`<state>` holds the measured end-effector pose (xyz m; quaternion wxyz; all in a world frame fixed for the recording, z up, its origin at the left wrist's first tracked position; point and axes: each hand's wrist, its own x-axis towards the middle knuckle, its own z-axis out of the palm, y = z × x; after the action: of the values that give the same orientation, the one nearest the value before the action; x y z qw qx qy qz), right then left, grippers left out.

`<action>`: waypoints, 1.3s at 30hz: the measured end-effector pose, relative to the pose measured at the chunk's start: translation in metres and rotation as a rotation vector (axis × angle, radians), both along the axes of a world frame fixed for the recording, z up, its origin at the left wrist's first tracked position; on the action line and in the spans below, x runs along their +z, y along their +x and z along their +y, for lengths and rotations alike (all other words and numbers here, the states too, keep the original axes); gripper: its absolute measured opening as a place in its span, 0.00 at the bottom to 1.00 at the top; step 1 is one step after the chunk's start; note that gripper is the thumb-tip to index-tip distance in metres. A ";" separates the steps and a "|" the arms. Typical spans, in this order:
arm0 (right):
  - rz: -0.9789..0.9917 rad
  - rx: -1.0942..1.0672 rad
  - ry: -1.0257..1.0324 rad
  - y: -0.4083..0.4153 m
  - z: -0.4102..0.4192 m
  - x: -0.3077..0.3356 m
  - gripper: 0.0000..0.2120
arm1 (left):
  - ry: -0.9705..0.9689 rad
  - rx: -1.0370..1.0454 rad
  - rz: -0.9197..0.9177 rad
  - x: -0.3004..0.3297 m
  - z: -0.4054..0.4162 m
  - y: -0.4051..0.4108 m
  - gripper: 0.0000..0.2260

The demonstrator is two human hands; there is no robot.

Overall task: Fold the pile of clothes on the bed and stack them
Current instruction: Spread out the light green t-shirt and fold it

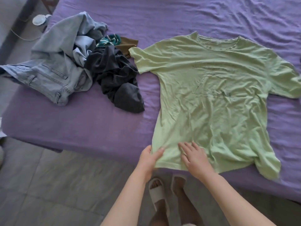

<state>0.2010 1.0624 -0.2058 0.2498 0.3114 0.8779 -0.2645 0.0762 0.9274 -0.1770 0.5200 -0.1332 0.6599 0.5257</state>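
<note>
A light green T-shirt (215,98) lies spread flat on the purple bed (91,124), collar away from me, hem at the near edge. My left hand (149,158) pinches the shirt's near left hem corner, thumb on top. My right hand (194,158) rests flat on the hem beside it, fingers straight. To the left lies the unfolded pile: light blue jeans (53,62), a dark grey garment (117,79), a teal striped piece (108,40) and a brown piece (127,44).
The bed's near edge runs diagonally in front of me, with grey tiled floor (57,185) below. My feet in pale slippers (160,193) stand at the edge. A small round white object (39,20) stands on the floor at the far left.
</note>
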 end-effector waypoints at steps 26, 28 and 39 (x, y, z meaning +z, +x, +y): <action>0.027 -0.335 0.091 0.135 0.054 0.019 0.22 | -0.548 -0.665 0.989 -0.012 0.009 0.039 0.13; 0.039 -0.379 0.128 0.152 0.069 0.020 0.22 | -0.346 -0.834 0.970 -0.013 0.036 0.071 0.11; 0.169 -0.775 0.085 0.196 0.133 -0.006 0.34 | -0.159 -1.111 1.019 -0.035 0.145 0.182 0.14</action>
<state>0.3972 1.1951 -0.2113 0.0452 0.6069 0.7230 -0.3271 0.2586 1.0720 -0.2123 0.3282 0.4411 0.8245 0.1336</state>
